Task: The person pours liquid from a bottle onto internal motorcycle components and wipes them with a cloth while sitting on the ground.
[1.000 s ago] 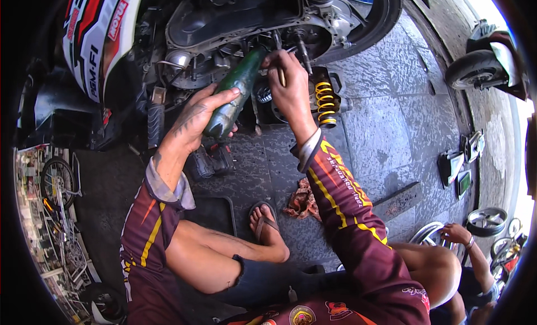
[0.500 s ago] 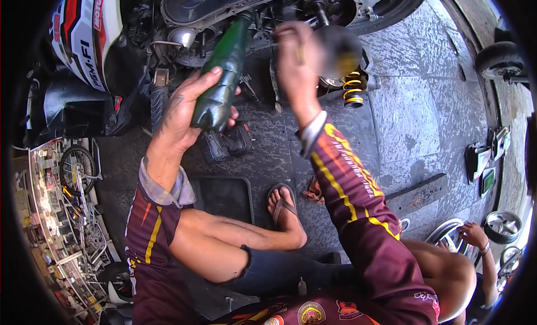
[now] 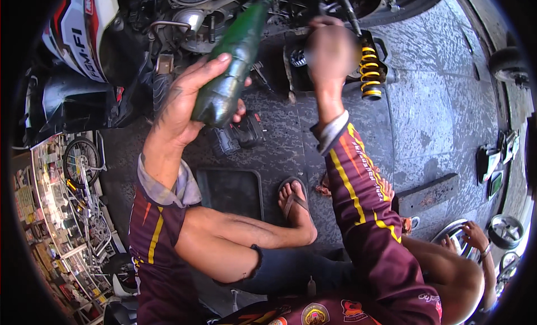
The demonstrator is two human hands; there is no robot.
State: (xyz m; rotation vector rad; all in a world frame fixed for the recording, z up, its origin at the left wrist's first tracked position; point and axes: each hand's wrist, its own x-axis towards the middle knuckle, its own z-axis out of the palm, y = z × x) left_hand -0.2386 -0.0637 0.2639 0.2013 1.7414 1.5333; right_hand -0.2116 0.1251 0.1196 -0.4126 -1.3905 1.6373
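Observation:
A green plastic bottle (image 3: 235, 67) is gripped around its lower part by my left hand (image 3: 182, 104), fingers wrapped around it. The bottle leans with its base toward me and its neck against the view of the motorcycle's engine (image 3: 224, 24); whether the neck touches the engine cannot be made out. My right hand (image 3: 332, 59) is over a dark tray (image 3: 382, 50) on the floor, left of a shock absorber with a yellow spring (image 3: 370, 73). A blur covers its fingers, hiding whether they hold anything. A shiny metal part (image 3: 297, 57) shows beside that hand.
A cordless power tool (image 3: 238, 136) lies on the floor below the bottle. A black tray (image 3: 229, 191) is near my sandalled foot (image 3: 295, 205). White and red bodywork (image 3: 78, 34) stands at left. At right are a flat bar (image 3: 428, 193), wheels (image 3: 505, 231) and another person's hand (image 3: 475, 235).
My right hand has moved right and back toward me, away from the engine and over the tray. My left hand keeps hold of the bottle. The whole view has shifted slightly.

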